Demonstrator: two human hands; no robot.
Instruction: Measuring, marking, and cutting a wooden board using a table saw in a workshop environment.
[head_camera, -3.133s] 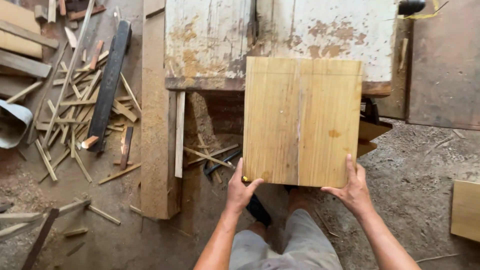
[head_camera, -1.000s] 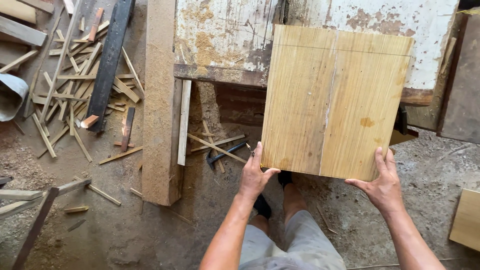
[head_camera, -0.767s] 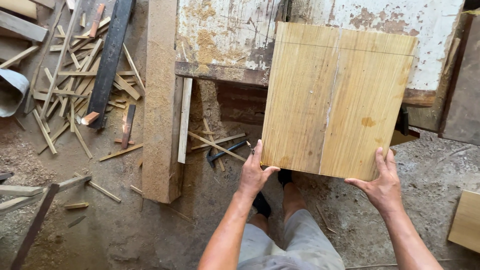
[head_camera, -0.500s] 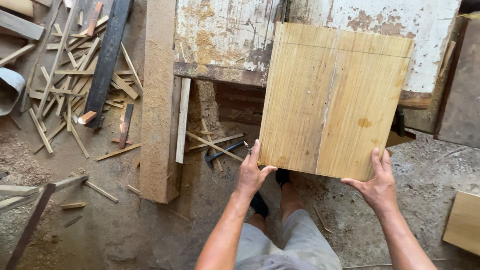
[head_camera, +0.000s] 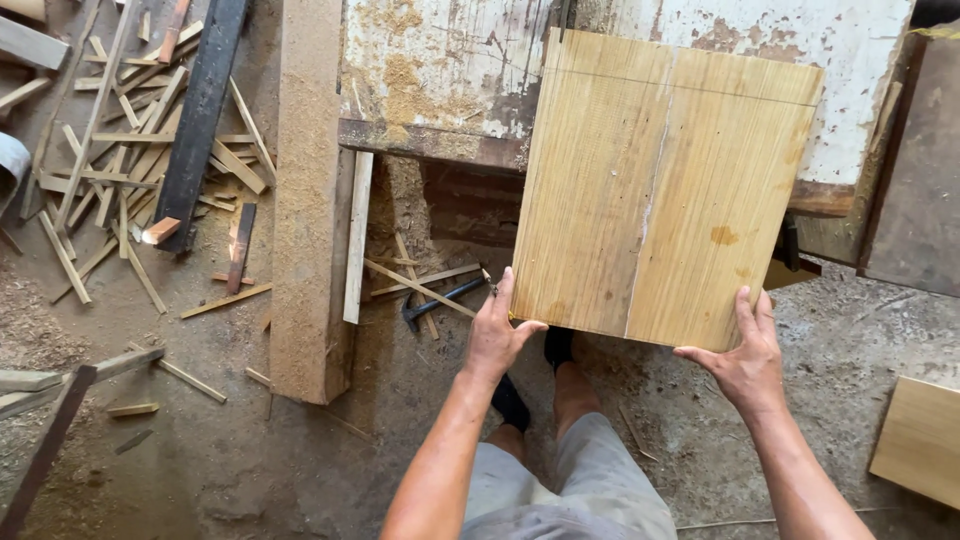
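Between both hands (head_camera: 497, 335) (head_camera: 741, 358), a tan wooden board (head_camera: 662, 190) over the worn bench (head_camera: 450, 70).

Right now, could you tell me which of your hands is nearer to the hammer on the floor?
Left. The left hand grips the board's corner just right of the hammer; the right hand is far across.

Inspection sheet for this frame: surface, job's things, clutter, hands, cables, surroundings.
Surface: worn white-painted bench top, dusted with sawdust.
Job's things: square wooden panel, made of joined boards, its far edge over the bench.
Clutter: wood offcuts strewn on the floor at left; hammer lying under the bench.
Hands: left hand grips the panel's near left corner; right hand grips its near right corner.
Cables: nothing seen.
Surroundings: thick sawdust-covered beam beside the bench; dark plank across the offcuts; another light board on the dirt floor at right.
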